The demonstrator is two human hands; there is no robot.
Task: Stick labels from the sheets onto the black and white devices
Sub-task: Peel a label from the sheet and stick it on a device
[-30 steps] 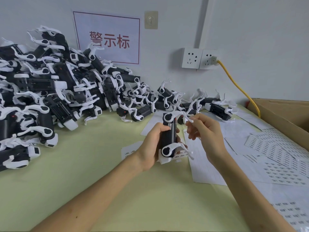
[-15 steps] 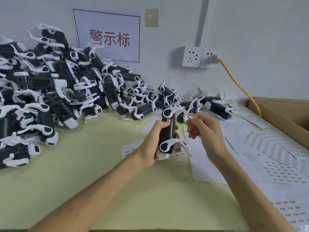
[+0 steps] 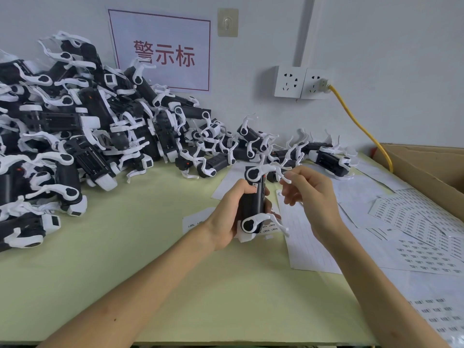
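My left hand (image 3: 224,217) grips a black and white device (image 3: 253,204) upright above the table, its thumb lying on the upper body beside a small label. My right hand (image 3: 313,197) is just to its right, fingers curled, thumb and index fingertip pinching the tip of the device's upper white lever (image 3: 276,169). A large pile of the same devices (image 3: 75,136) fills the left of the table, and a few more devices (image 3: 329,159) lie along the wall. Label sheets (image 3: 424,222) are spread on the right.
An open cardboard box (image 3: 426,169) stands at the far right. A yellow cable (image 3: 356,121) runs from the wall sockets (image 3: 301,82) down behind it. White paper sheets (image 3: 308,247) lie under and beside my hands on the pale green tabletop (image 3: 140,247).
The device and both hands stay almost in place, with only a slight shift of the device in my left hand.
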